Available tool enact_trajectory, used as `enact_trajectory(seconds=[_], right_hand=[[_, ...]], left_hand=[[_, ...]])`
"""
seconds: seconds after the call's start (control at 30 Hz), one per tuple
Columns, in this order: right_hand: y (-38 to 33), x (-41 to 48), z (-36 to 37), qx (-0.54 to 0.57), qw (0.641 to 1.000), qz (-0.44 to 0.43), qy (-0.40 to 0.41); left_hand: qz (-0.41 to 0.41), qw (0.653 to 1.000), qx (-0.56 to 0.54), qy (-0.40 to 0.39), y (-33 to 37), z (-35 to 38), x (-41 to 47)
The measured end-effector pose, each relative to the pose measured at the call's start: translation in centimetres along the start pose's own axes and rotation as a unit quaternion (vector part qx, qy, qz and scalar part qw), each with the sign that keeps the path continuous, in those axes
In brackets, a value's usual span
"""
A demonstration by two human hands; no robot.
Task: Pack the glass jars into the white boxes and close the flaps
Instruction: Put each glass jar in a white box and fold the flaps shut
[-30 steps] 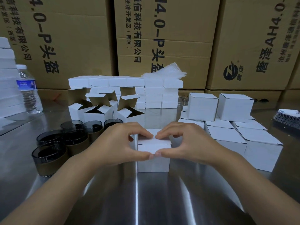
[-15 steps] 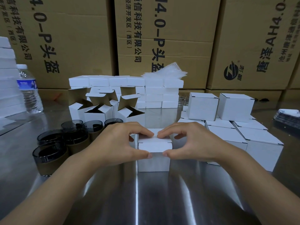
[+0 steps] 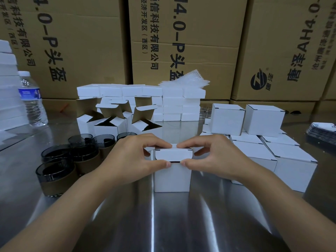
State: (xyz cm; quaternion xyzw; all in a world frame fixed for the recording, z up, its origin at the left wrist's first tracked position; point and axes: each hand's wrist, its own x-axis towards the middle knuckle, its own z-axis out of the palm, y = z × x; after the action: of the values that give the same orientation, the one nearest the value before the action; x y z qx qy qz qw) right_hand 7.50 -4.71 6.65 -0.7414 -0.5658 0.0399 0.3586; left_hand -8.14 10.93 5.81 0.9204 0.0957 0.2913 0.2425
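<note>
A small white box [image 3: 171, 177] stands on the steel table in front of me. Its lid flap [image 3: 173, 155] is bent forward, the tuck tongue at the front edge of the opening, a dark slit showing beneath. My left hand [image 3: 135, 157] pinches the flap's left side, forefinger on top and thumb at the tongue's lower edge. My right hand [image 3: 213, 156] pinches the right side the same way. Whatever is inside the box is hidden. Several dark glass jars [image 3: 54, 176] with brown bands stand at the left.
Open white boxes [image 3: 109, 122] with raised flaps stand behind the jars. Closed white boxes [image 3: 291, 160] are stacked at the right. Flat box blanks [image 3: 171, 104] are piled at the back, a water bottle [image 3: 31, 100] far left, large cartons [image 3: 181, 42] behind.
The lid flap has been folded further forward and down over the box, and both thumbs have dropped to the tongue's lower edge at the front of the opening.
</note>
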Motion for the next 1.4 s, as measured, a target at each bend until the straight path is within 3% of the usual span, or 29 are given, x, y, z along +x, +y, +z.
enact_trajectory(seconds=[0.5, 0.87, 1.4], right_hand=[[0.6, 0.5, -0.2, 0.090, 0.996, 0.023, -0.016], [0.2, 0.6, 0.3, 0.143, 0.988, 0.049, 0.009], [0.3, 0.6, 0.4, 0.123, 0.991, 0.050, 0.009]], left_hand=[[-0.078, 0.993, -0.086, -0.015, -0.4, 0.3, 0.6], [-0.069, 0.993, -0.096, -0.023, -0.7, 0.2, 0.5], [-0.084, 0.990, -0.111, -0.021, -1.0, -0.1, 0.6]])
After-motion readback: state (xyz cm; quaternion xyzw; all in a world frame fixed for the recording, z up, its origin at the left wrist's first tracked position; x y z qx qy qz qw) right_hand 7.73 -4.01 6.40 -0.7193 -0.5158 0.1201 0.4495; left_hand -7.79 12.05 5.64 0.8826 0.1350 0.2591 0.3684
